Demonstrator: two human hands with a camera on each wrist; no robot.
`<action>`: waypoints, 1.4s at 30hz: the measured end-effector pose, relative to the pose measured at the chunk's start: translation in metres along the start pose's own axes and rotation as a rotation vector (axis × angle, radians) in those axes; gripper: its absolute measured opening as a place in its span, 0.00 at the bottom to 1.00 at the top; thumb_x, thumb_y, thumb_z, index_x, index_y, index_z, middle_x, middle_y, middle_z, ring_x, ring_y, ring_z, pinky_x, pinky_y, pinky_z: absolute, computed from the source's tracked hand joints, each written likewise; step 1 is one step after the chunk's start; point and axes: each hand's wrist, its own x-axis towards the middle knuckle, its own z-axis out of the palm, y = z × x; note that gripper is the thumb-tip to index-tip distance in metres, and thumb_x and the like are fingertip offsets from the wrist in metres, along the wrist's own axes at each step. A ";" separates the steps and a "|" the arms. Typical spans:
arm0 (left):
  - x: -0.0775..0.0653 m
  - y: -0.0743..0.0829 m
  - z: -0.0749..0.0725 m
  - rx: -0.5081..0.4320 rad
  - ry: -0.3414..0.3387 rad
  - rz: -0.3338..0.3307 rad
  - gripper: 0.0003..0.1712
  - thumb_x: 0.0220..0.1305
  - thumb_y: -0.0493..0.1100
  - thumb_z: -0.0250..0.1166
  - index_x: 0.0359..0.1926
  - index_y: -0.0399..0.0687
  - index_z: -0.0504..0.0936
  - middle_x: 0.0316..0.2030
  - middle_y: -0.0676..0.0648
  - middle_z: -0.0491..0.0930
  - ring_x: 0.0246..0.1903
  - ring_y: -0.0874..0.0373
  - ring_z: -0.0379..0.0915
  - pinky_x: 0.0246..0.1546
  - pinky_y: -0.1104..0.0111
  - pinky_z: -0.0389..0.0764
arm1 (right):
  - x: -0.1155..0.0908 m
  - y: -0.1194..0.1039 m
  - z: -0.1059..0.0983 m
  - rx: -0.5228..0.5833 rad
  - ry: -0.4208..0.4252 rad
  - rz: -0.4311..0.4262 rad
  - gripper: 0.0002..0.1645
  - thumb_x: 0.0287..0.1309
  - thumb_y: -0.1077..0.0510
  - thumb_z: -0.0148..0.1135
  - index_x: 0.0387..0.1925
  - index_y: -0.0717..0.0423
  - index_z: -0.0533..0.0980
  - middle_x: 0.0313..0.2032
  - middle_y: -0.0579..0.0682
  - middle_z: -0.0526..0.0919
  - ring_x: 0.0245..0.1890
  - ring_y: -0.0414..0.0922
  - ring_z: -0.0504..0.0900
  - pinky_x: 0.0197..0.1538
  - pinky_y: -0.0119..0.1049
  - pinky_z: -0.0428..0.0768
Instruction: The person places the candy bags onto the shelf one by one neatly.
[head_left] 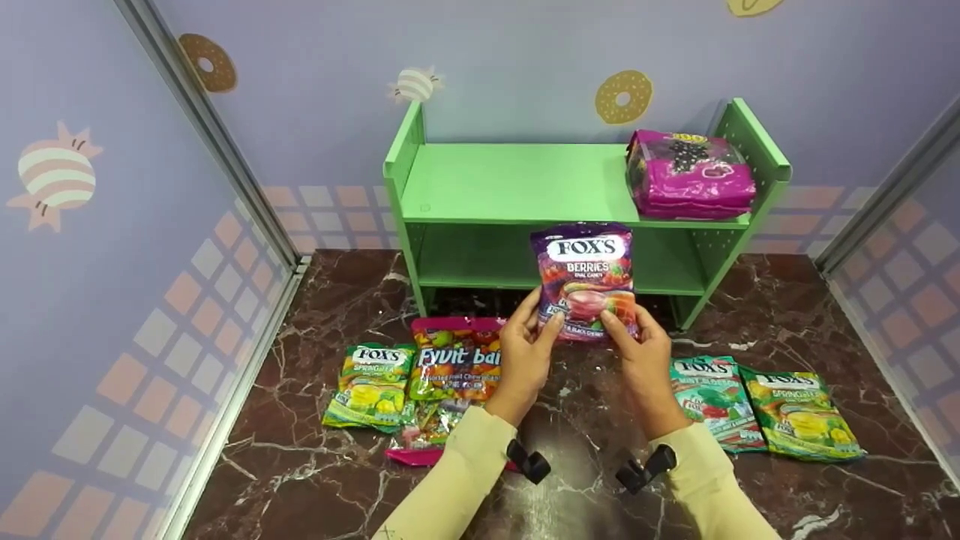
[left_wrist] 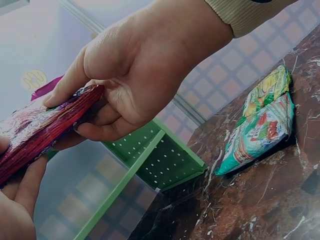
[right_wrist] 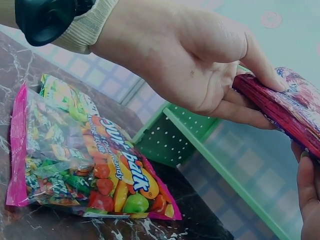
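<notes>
Both of my hands grip a purple Fox's Berries candy bag (head_left: 586, 281) by its lower corners, its printed front facing me. My left hand (head_left: 526, 352) has the thumb on the front and fingers behind; my right hand (head_left: 643, 364) holds the other side likewise. The bag is in front of the green shelf (head_left: 517, 184), near its upper board. In the left wrist view the bag's red-purple edge (left_wrist: 60, 122) shows between the two hands. The right wrist view shows its edge (right_wrist: 262, 105) with the left thumb on top.
A magenta candy pack (head_left: 694, 176) lies on the shelf's top right. At left on the marble table (head_left: 300, 465) are a green-yellow Fox's bag (head_left: 370, 386) and a Fruit baik bag (head_left: 457, 367). At right lie a Mint Blossom bag (head_left: 716, 401) and another green-yellow bag (head_left: 802, 416). Walls flank both sides.
</notes>
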 end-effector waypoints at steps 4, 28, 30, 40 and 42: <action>0.003 0.003 0.001 -0.003 -0.015 0.007 0.30 0.66 0.36 0.61 0.68 0.42 0.67 0.60 0.38 0.76 0.47 0.58 0.79 0.45 0.72 0.82 | 0.003 -0.003 0.001 0.010 -0.005 0.002 0.23 0.62 0.53 0.63 0.56 0.58 0.75 0.38 0.40 0.82 0.35 0.35 0.80 0.40 0.26 0.81; 0.026 0.014 0.004 -0.020 -0.035 0.002 0.31 0.67 0.36 0.60 0.70 0.42 0.66 0.61 0.38 0.75 0.48 0.56 0.80 0.45 0.70 0.83 | 0.018 -0.021 0.008 0.093 -0.042 0.022 0.26 0.64 0.52 0.61 0.59 0.60 0.72 0.39 0.41 0.81 0.37 0.35 0.81 0.42 0.27 0.82; 0.027 0.015 0.004 -0.016 -0.032 -0.003 0.31 0.67 0.37 0.61 0.70 0.43 0.66 0.61 0.38 0.76 0.45 0.59 0.80 0.43 0.71 0.83 | 0.019 -0.022 0.008 0.111 -0.052 0.027 0.26 0.64 0.53 0.61 0.60 0.60 0.72 0.39 0.41 0.81 0.36 0.35 0.81 0.41 0.27 0.83; 0.035 0.021 0.005 -0.059 -0.052 -0.028 0.31 0.67 0.36 0.61 0.70 0.46 0.66 0.59 0.38 0.77 0.44 0.59 0.80 0.44 0.67 0.84 | 0.025 -0.030 0.004 0.167 -0.140 0.063 0.28 0.64 0.55 0.61 0.62 0.59 0.68 0.44 0.46 0.79 0.38 0.38 0.80 0.41 0.30 0.83; 0.037 0.022 0.006 -0.051 -0.053 -0.024 0.31 0.67 0.36 0.61 0.70 0.45 0.66 0.59 0.38 0.77 0.44 0.59 0.80 0.44 0.67 0.84 | 0.025 -0.031 0.003 0.161 -0.168 0.061 0.29 0.63 0.57 0.62 0.64 0.58 0.67 0.45 0.46 0.78 0.39 0.38 0.80 0.42 0.30 0.83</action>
